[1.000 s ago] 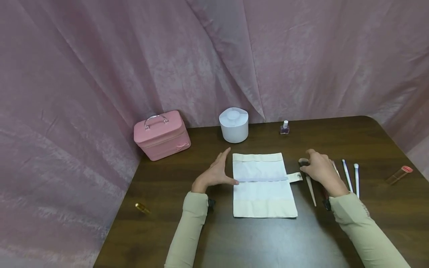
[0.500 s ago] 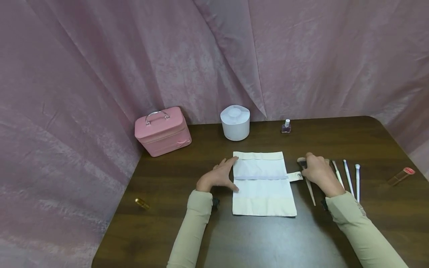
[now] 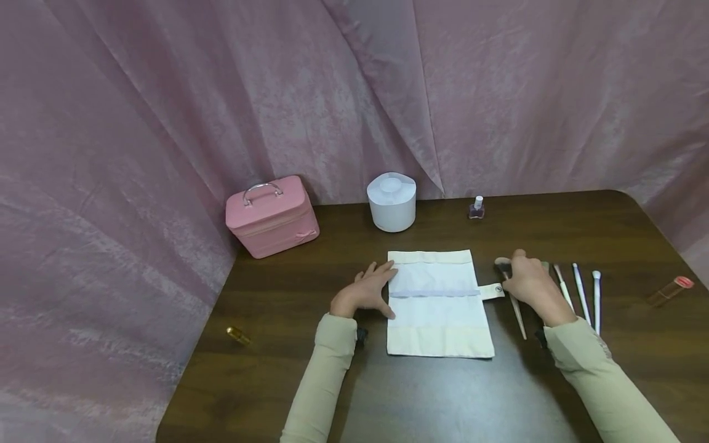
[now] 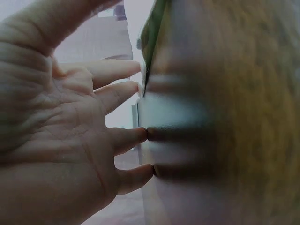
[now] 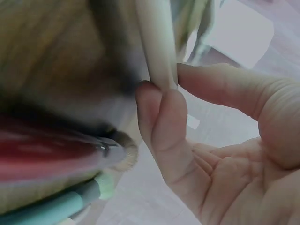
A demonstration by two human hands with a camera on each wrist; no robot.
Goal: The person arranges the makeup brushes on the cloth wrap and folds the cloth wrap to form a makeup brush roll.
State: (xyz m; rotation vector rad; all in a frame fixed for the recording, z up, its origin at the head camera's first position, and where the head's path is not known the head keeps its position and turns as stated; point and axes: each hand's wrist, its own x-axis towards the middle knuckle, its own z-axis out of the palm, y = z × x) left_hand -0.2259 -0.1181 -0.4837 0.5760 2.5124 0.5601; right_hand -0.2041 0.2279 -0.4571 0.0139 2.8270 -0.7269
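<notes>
A white fabric brush roll (image 3: pixel 434 332) lies unfolded on the brown table, its snap tab (image 3: pixel 491 291) pointing right. My left hand (image 3: pixel 367 291) rests at its left edge with fingers spread. In the left wrist view, the fingertips (image 4: pixel 136 133) come down at the tabletop beside the cloth. To the right of the tab, my right hand (image 3: pixel 533 284) pinches a makeup brush (image 3: pixel 518 315) by its pale handle (image 5: pixel 158 42) between thumb and fingers. That brush has its bristles toward the back. Close by in the right wrist view are a red-handled brush (image 5: pixel 47 154) and a teal-handled brush (image 5: pixel 51 208).
Several more brushes, one white-handled (image 3: pixel 596 301), lie right of my right hand. A lipstick (image 3: pixel 670 291) is farther right. Along the back stand a pink case (image 3: pixel 271 215), a white lidded container (image 3: pixel 391 206) and nail polish (image 3: pixel 476 209). A small gold tube (image 3: pixel 238 335) lies left.
My right hand has come down and its thumb and fingers have taken hold of the pale-handled brush. The left hand has shifted slightly onto the roll's left edge. The head view has shifted a little.
</notes>
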